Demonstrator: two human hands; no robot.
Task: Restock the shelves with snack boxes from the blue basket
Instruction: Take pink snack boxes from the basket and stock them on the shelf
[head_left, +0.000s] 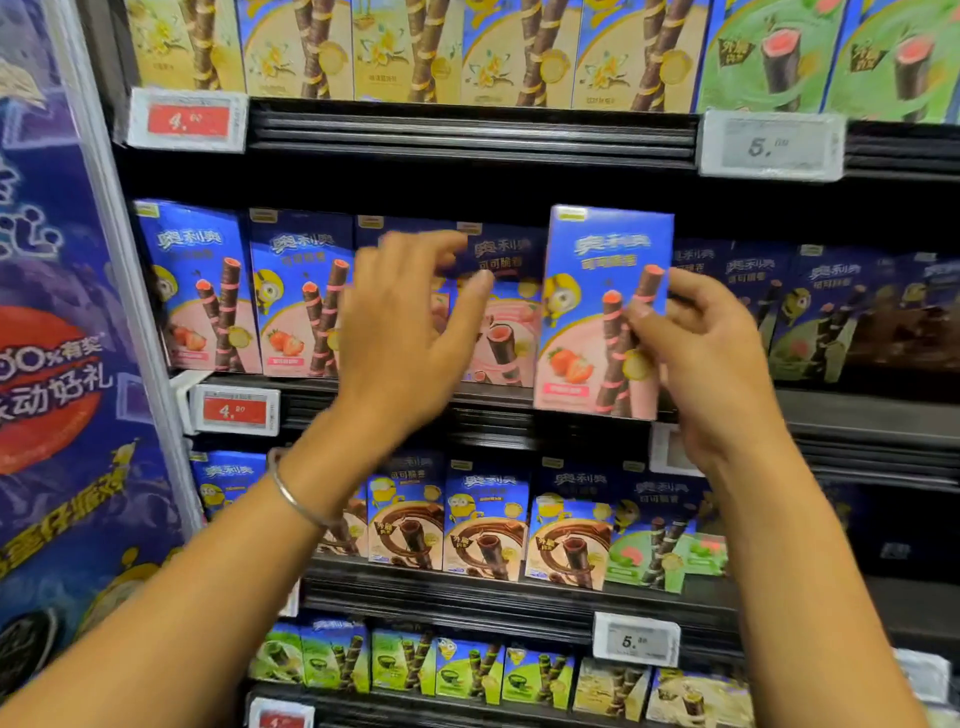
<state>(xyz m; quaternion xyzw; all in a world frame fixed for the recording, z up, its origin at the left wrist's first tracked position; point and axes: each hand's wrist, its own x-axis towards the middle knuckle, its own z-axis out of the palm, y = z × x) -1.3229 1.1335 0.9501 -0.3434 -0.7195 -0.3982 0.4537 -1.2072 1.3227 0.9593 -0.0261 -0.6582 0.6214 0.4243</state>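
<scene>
Two hands (400, 332) (701, 353); six price tags (187, 122); one bracelet (291, 493).

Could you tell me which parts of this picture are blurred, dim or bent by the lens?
Head view: the left hand is motion-blurred at its fingers; the blue-and-pink strawberry wafer box in the right hand stays fairly sharp; boxes at the right of that shelf sit in shadow; the wide lens tilts the grey shelf upright.
</scene>
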